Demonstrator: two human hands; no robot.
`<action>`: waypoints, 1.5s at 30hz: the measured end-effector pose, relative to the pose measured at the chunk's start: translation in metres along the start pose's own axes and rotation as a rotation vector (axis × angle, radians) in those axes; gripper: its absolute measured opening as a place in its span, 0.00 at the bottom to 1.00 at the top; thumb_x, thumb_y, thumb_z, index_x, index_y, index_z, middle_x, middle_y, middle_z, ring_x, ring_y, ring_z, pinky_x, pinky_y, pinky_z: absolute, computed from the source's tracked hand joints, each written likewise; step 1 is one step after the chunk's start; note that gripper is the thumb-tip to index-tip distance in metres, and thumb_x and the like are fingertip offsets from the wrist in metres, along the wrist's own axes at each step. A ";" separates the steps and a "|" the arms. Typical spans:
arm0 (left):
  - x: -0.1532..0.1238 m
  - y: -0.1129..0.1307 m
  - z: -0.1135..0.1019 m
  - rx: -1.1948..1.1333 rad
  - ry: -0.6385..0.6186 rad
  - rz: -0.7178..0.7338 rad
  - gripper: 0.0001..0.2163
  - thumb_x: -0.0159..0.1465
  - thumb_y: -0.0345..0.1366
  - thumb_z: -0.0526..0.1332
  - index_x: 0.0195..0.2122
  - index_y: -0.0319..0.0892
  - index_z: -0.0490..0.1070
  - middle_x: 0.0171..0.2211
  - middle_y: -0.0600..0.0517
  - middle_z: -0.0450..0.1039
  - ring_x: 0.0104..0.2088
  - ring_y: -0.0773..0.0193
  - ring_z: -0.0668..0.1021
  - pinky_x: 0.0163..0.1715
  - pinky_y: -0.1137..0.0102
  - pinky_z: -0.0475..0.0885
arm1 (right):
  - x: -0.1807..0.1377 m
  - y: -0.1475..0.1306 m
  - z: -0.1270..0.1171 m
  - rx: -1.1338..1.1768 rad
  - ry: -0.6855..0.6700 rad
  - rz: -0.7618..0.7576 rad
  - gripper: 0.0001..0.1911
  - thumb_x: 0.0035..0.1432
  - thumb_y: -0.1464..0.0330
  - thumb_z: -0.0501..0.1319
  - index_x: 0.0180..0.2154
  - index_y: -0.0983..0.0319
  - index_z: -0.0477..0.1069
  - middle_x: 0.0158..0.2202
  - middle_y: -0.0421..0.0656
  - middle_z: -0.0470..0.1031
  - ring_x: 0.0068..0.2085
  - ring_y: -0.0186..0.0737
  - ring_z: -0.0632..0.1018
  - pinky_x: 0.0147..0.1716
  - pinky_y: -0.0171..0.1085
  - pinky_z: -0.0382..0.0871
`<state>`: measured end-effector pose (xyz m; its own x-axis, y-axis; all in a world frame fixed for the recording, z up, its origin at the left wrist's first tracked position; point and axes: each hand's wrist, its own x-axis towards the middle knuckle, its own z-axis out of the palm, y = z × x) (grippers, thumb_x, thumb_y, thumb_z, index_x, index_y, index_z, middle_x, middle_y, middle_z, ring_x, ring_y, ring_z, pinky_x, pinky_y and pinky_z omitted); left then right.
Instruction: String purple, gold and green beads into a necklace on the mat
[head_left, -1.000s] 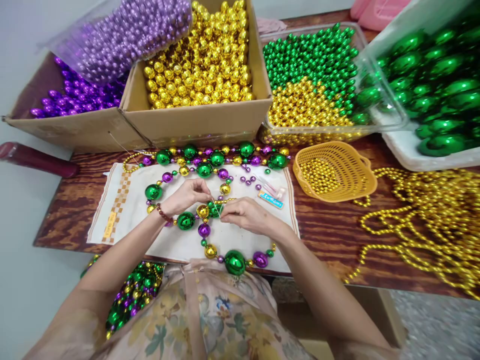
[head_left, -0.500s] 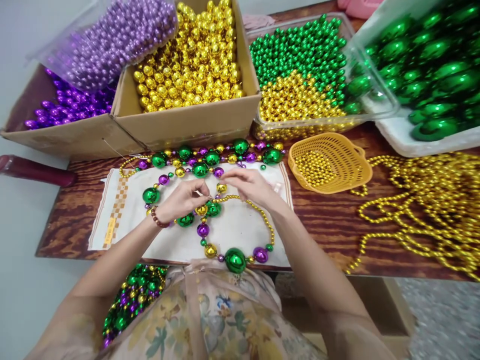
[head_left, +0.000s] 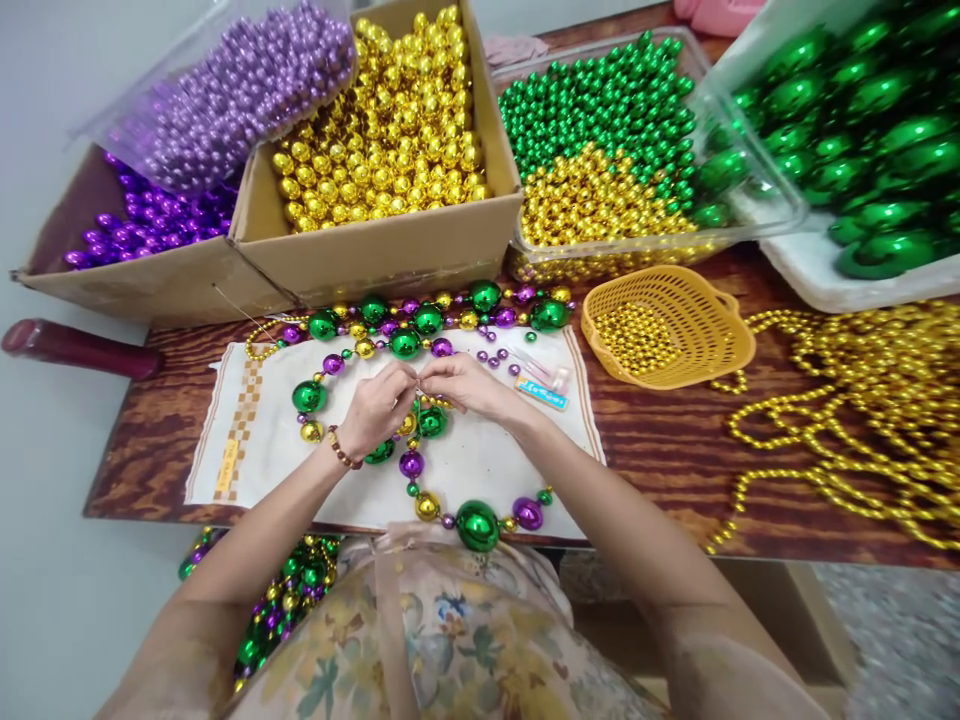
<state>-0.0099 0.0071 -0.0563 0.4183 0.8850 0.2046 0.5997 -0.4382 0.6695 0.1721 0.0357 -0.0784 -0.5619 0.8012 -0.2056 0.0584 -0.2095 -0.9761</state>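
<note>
My left hand point(head_left: 379, 408) and my right hand point(head_left: 469, 385) meet fingertip to fingertip over a white cloth point(head_left: 247, 425), both pinched on a thin thread or needle too fine to make out. Below them lies a bead necklace point(head_left: 478, 524) of large green, purple and gold balls, looping across the cloth. A green bead point(head_left: 433, 421) sits just under my fingers. A beaded bracelet rings my left wrist.
Cardboard boxes hold gold beads point(head_left: 382, 120) and purple beads point(head_left: 142, 215). A clear tub point(head_left: 600, 150) has green and gold beads, a white tray point(head_left: 862, 130) large green balls. A yellow basket point(head_left: 667, 325) and gold bead strands point(head_left: 847, 420) lie right. Finished necklaces point(head_left: 289, 600) hang at my lap.
My right hand went out to the back of the cloth, then came back to my left hand. Both hands now pinch together a little farther from me than a second ago.
</note>
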 end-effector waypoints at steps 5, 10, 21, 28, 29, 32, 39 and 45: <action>-0.004 -0.002 0.003 -0.107 0.138 0.005 0.05 0.63 0.31 0.60 0.29 0.44 0.68 0.34 0.47 0.76 0.37 0.62 0.76 0.38 0.67 0.70 | -0.012 0.000 -0.014 -0.341 0.361 -0.081 0.05 0.52 0.69 0.60 0.30 0.60 0.75 0.26 0.38 0.75 0.28 0.35 0.73 0.27 0.32 0.61; -0.009 -0.003 0.004 -0.336 0.159 -0.089 0.05 0.64 0.35 0.62 0.32 0.42 0.72 0.35 0.48 0.76 0.33 0.64 0.77 0.34 0.69 0.72 | -0.033 0.000 -0.035 0.203 0.402 -0.075 0.04 0.52 0.66 0.60 0.30 0.59 0.67 0.38 0.44 0.78 0.39 0.43 0.79 0.33 0.37 0.70; -0.014 0.010 0.010 -0.926 0.177 -0.401 0.14 0.59 0.44 0.69 0.31 0.42 0.68 0.23 0.56 0.75 0.29 0.67 0.80 0.56 0.58 0.71 | -0.029 0.017 -0.012 0.616 0.287 -0.006 0.14 0.51 0.64 0.65 0.30 0.58 0.59 0.20 0.31 0.54 0.21 0.31 0.62 0.24 0.32 0.58; -0.012 0.002 -0.010 -0.786 0.014 -0.562 0.14 0.55 0.43 0.70 0.29 0.40 0.69 0.18 0.57 0.71 0.19 0.69 0.75 0.36 0.66 0.76 | -0.049 0.022 -0.019 0.277 0.283 -0.072 0.13 0.55 0.59 0.62 0.30 0.59 0.61 0.18 0.30 0.55 0.19 0.30 0.61 0.22 0.33 0.56; -0.011 0.000 -0.013 -0.778 0.017 -0.587 0.14 0.54 0.43 0.71 0.28 0.40 0.69 0.16 0.58 0.70 0.17 0.70 0.73 0.35 0.67 0.76 | -0.051 0.022 -0.021 0.230 0.312 -0.067 0.12 0.56 0.59 0.61 0.30 0.58 0.61 0.18 0.30 0.55 0.19 0.30 0.60 0.22 0.33 0.55; -0.009 -0.005 -0.012 -0.819 0.040 -0.654 0.15 0.52 0.43 0.71 0.28 0.39 0.68 0.16 0.58 0.70 0.17 0.71 0.73 0.28 0.70 0.74 | -0.051 0.016 -0.021 0.024 0.313 -0.078 0.09 0.60 0.60 0.56 0.32 0.59 0.62 0.19 0.32 0.58 0.20 0.31 0.61 0.22 0.33 0.55; -0.001 0.007 0.009 -0.923 0.080 -0.724 0.19 0.48 0.44 0.73 0.29 0.40 0.67 0.18 0.58 0.70 0.17 0.70 0.73 0.19 0.75 0.67 | -0.020 -0.010 0.000 -0.574 0.163 -0.423 0.14 0.61 0.69 0.56 0.48 0.60 0.70 0.51 0.49 0.73 0.52 0.48 0.73 0.51 0.47 0.66; 0.001 0.007 0.007 -0.967 0.085 -0.714 0.16 0.47 0.39 0.73 0.27 0.40 0.66 0.18 0.59 0.70 0.17 0.71 0.72 0.20 0.75 0.69 | 0.014 -0.025 0.012 -0.652 -0.091 -0.599 0.08 0.60 0.75 0.57 0.35 0.60 0.75 0.42 0.44 0.77 0.48 0.44 0.74 0.52 0.44 0.65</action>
<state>-0.0004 0.0036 -0.0561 0.1324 0.9032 -0.4082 -0.0968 0.4216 0.9016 0.1529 0.0450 -0.0563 -0.7107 0.6203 0.3319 0.1758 0.6134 -0.7700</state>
